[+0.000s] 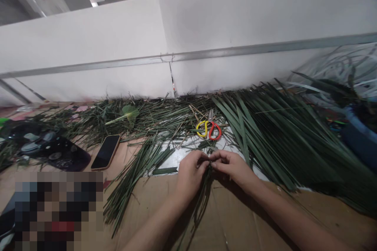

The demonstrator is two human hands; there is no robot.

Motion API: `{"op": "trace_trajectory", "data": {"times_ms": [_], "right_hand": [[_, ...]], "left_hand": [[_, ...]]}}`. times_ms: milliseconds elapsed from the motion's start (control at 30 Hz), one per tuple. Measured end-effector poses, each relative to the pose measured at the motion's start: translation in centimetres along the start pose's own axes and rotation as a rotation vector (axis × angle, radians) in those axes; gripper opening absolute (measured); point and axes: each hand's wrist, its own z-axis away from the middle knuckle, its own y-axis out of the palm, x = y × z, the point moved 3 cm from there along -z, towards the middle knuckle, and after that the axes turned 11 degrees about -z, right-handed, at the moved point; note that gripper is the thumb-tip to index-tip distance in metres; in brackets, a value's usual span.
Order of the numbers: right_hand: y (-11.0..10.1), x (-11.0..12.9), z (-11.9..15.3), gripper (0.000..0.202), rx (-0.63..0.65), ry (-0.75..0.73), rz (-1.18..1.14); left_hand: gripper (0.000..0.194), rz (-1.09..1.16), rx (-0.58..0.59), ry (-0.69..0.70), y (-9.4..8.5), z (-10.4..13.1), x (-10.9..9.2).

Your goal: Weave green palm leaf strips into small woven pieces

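Pinching at one small point, the fingertips of the left hand (191, 170) and the right hand (234, 166) met almost tip to tip; both were closed on narrow green leaf strands (205, 194), whose free ends hung toward the wearer between the forearms; the precise crossing of the strands was too small and too covered by fingers to make out. The opposed grip probably served to let one hand steady the strands while the other adjusted them; the wrists were kept low, perhaps for a fine hold. Beneath lay a sheet of brown cardboard (238, 223), likely a working mat, with a white sheet (169, 159) showing beyond its far edge. Just past the fingers rested the scissors (210, 122), with one yellow and one red handle; the handles faced the wearer, which would have made them easy to pick up. To the left, a bundle of thin strips (132, 184) slanted toward the near edge; to the right, a broad sheaf of long leaves (282, 137) fanned out, seemingly stock kept within reach. Farther out lay a phone (106, 152), a dark bottle (60, 151) and, at the far right, a blue pot (361, 137), apparently set aside from the working space.
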Motion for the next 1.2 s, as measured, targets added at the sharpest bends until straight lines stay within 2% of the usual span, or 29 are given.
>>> {"op": "trace_trajectory", "data": {"times_ms": [200, 300, 433, 533, 600, 733, 833, 900, 1067, 1133, 1200], "right_hand": [[0.0, -0.5, -0.1, 0.028, -0.025, -0.001, -0.074], [-0.1, -0.7, 0.0, 0.024, -0.048, -0.039, -0.015], [-0.1, 0.5, 0.8, 0.013, -0.136, -0.283, 0.416], [0.3, 1.5, 1.6, 0.019, -0.168, -0.433, 0.687], [0.3, 1.6, 1.6, 0.023, -0.149, -0.417, 0.681], [-0.2, 0.6, 0.6, 0.025, -0.082, -0.262, 0.474], [-0.5, 0.2, 0.4, 0.022, -0.105, -0.252, 0.467], [-0.5, 0.3, 0.7, 0.019, -0.134, -0.324, 0.562], [0.1, 1.7, 2.0, 0.021, -0.186, -0.652, 0.902], [0.0, 2.2, 2.3, 0.022, -0.212, -0.708, 0.924], [-0.2, 2.6, 2.2, 0.022, -0.224, -0.700, 0.842]], "left_hand": [[0.009, -0.019, 0.013, -0.013, -0.3, 0.0, -0.4], [0.009, -0.029, 0.026, 0.014, -0.3, 0.0, -0.6], [0.009, -0.052, 0.030, 0.059, -0.1, 0.2, -0.6], [0.010, -0.056, 0.024, 0.079, -0.1, 0.3, -0.6], [0.011, -0.042, 0.010, 0.077, -0.2, 0.3, -0.6], [0.012, -0.025, 0.000, 0.071, -0.4, 0.3, -0.8], [0.011, -0.028, 0.011, 0.067, -0.3, 0.2, -0.7], [0.011, -0.032, 0.020, 0.067, -0.1, 0.1, -0.6], [0.014, -0.038, 0.029, 0.081, 0.1, 0.3, -0.5], [0.014, -0.040, 0.018, 0.094, -0.1, 0.3, -0.6], [0.015, -0.039, 0.000, 0.102, -0.3, 0.4, -0.7]]}}
